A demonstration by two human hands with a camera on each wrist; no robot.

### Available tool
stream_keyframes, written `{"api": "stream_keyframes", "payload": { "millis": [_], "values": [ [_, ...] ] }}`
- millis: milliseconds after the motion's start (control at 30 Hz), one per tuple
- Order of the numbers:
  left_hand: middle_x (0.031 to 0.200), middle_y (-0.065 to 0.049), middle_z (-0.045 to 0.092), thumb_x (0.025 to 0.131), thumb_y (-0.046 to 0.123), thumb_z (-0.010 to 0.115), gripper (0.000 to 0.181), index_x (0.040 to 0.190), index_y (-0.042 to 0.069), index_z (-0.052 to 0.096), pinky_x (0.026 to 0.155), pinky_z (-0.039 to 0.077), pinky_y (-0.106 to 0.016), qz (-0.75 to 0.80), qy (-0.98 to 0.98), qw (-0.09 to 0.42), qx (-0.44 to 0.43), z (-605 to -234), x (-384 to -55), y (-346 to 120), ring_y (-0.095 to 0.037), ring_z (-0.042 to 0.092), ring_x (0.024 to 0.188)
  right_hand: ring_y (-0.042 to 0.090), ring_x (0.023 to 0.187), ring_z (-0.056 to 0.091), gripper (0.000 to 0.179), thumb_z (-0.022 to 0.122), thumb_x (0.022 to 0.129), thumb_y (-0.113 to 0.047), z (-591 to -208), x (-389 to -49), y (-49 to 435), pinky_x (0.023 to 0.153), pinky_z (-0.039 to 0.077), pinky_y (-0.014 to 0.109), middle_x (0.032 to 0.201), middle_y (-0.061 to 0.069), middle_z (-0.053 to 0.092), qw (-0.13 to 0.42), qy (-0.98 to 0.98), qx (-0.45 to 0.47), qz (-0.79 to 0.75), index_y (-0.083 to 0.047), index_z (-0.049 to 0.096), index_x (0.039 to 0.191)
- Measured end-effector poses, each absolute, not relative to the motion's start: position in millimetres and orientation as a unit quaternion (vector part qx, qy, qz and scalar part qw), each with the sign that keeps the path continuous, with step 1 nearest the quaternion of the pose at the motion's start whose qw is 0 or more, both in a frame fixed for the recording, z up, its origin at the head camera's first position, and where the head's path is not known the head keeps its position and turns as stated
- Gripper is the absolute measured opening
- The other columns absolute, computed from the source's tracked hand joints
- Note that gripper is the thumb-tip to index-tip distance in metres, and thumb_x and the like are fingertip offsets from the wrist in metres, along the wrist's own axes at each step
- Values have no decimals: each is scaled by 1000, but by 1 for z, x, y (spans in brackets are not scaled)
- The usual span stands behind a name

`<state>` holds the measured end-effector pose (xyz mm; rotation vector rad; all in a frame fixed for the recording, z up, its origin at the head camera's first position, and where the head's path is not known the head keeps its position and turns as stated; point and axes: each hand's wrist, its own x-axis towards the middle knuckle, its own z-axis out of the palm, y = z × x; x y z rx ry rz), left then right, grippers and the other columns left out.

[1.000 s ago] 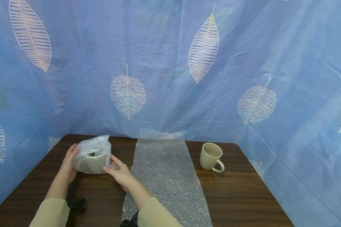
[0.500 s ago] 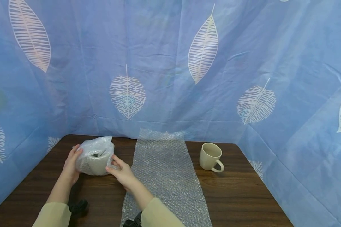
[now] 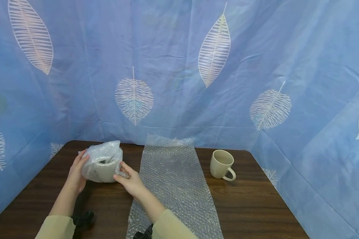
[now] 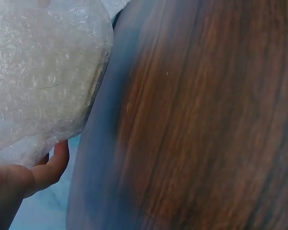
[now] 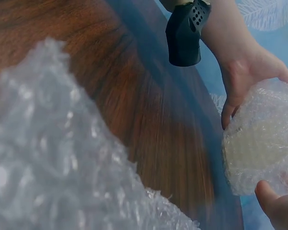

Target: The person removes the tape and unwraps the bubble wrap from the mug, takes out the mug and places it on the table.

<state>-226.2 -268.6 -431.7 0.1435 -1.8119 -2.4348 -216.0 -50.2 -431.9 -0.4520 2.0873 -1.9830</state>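
Observation:
At the left of the table, a bubble-wrapped bundle (image 3: 100, 172) is held between both hands. Something rounded and cream-coloured shows through the wrap, with a small dark gap near the top in the head view. My left hand (image 3: 76, 174) grips its left side, thumb toward the front. Fingers of that hand (image 4: 33, 182) curl at the wrap's edge in the left wrist view. My right hand (image 3: 133, 182) pinches the loose wrap at the right end; its thumb (image 5: 273, 206) presses near the bundle (image 5: 261, 143) in the right wrist view.
A long flat sheet of bubble wrap (image 3: 175, 179) runs front to back across the middle of the dark wooden table (image 3: 251, 205). To its right stands a cream mug (image 3: 219, 166), handle toward the front right. A blue leaf-print cloth (image 3: 173, 66) hangs behind and at both sides.
Both hands have shifted slightly right with the bundle, still holding it at its two sides. The flat sheet and the mug stay put.

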Motion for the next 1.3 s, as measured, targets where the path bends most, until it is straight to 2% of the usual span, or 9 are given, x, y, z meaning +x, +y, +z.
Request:
{"api": "stream_keyframes", "payload": {
  "millis": [133, 267, 600, 833, 967, 1200, 1300],
  "values": [
    [144, 1, 23, 102, 38, 44, 51, 148, 34, 24, 83, 38, -20, -801, -595, 56, 42, -429, -223, -265, -6, 35, 111, 20, 119, 49, 56, 67, 91, -19, -432, -216, -46, 94, 44, 39, 128, 2, 58, 101, 710, -159, -679, -19, 47, 144],
    [128, 10, 33, 102, 36, 44, 44, 143, 33, 29, 82, 40, -21, -805, -589, 66, 27, -426, -220, -260, -9, 37, 110, 16, 109, 52, 56, 68, 90, -17, -431, -216, -41, 87, 47, 36, 126, 0, 58, 92, 708, -164, -681, -19, 48, 143],
    [126, 12, 33, 102, 32, 44, 41, 141, 31, 32, 83, 40, -20, -812, -578, 80, 2, -419, -217, -245, -10, 36, 111, 17, 103, 52, 54, 68, 91, -17, -427, -216, -30, 77, 49, 33, 127, 2, 56, 75, 712, -178, -676, -22, 49, 141],
    [126, 10, 35, 102, 33, 43, 37, 138, 32, 34, 83, 41, -22, -812, -578, 78, 11, -417, -214, -235, -11, 38, 111, 20, 108, 49, 54, 67, 92, -23, -429, -216, -21, 84, 47, 40, 127, 0, 54, 72, 725, -178, -661, -27, 47, 142],
    [127, 11, 35, 102, 34, 44, 41, 141, 30, 31, 83, 41, -22, -810, -581, 80, 17, -415, -212, -228, -11, 38, 111, 20, 111, 47, 54, 66, 92, -24, -428, -215, -14, 87, 45, 42, 128, -1, 55, 66, 731, -186, -654, -25, 46, 142],
    [128, 8, 34, 103, 31, 43, 44, 144, 25, 27, 85, 40, -23, -811, -578, 89, 7, -413, -210, -214, -12, 38, 112, 17, 100, 53, 52, 65, 93, -23, -426, -217, 1, 81, 50, 33, 128, 5, 54, 65, 730, -194, -652, -23, 47, 142],
    [128, 8, 34, 103, 30, 43, 44, 144, 25, 27, 85, 40, -24, -812, -577, 89, 2, -411, -209, -209, -13, 38, 112, 18, 96, 55, 53, 64, 93, -23, -423, -218, 7, 82, 51, 36, 129, 8, 53, 67, 730, -197, -651, -22, 46, 143]
  ]
}}
